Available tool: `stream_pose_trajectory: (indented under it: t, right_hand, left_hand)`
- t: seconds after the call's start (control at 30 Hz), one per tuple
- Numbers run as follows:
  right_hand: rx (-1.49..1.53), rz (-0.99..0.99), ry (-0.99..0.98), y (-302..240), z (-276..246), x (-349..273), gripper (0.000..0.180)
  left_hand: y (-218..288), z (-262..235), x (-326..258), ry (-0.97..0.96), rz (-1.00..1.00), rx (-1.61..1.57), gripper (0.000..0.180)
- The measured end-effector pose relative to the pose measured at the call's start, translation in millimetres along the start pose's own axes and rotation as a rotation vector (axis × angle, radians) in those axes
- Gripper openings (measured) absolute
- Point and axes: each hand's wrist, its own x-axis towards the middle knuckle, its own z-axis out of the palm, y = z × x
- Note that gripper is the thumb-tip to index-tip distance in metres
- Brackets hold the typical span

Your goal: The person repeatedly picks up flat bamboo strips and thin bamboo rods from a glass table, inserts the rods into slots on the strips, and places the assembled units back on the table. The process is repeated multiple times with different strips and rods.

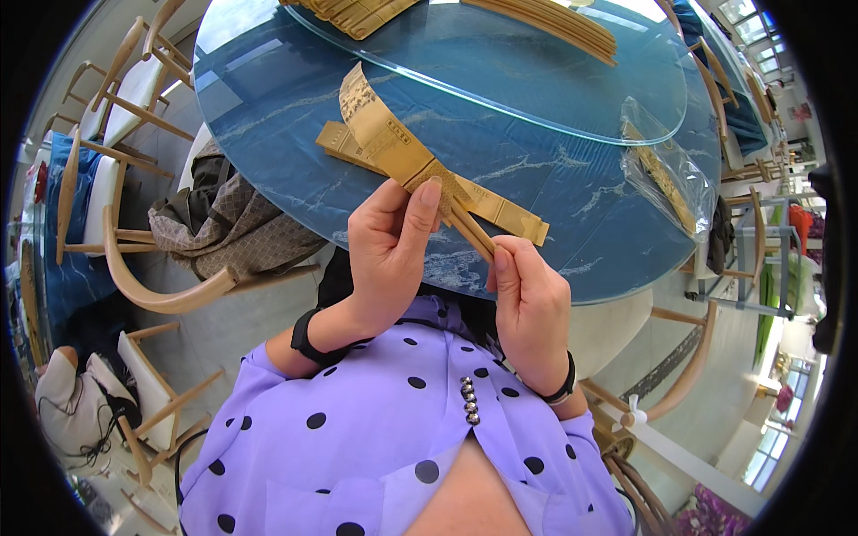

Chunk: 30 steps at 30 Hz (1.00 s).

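Above the near edge of the round table, my left hand (389, 239) pinches a gold printed paper chopstick sleeve (386, 143) between thumb and fingers. The sleeve's far end curls upward. Brown chopsticks (471, 234) stick out of its near end, slanting down to the right. My right hand (531, 304) is closed on their lower ends with thumb and forefinger. Under the held sleeve, more flat gold sleeves (509, 217) lie crosswise on the blue tabletop. How far the chopsticks reach inside the sleeve is hidden.
A glass turntable (500, 98) covers the far part of the blue marbled table (277, 134). On it lie a bundle of brown chopsticks (559, 34) and gold sleeves (357, 12). A clear plastic bag (668, 174) sits at right. Wooden chairs (170, 304) and a patterned bag (234, 214) stand left.
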Motion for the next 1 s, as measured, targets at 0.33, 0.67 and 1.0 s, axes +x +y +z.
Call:
stream_pose_trajectory:
  t: [0.33,0.67,1.0]
  right_hand:
    - [0.005,-0.020,-0.158,2,0,-9,0.012]
    - [0.030,-0.082,-0.201,0,-1,-2,0.026]
    - [-0.120,-0.173,-0.077,12,4,-17,0.048]
  left_hand:
    - [7,-21,22,0.184,0.087,-0.016,0.025]
    - [19,-28,33,0.165,0.099,-0.045,0.022]
    - [21,-23,37,0.070,0.020,0.105,0.037]
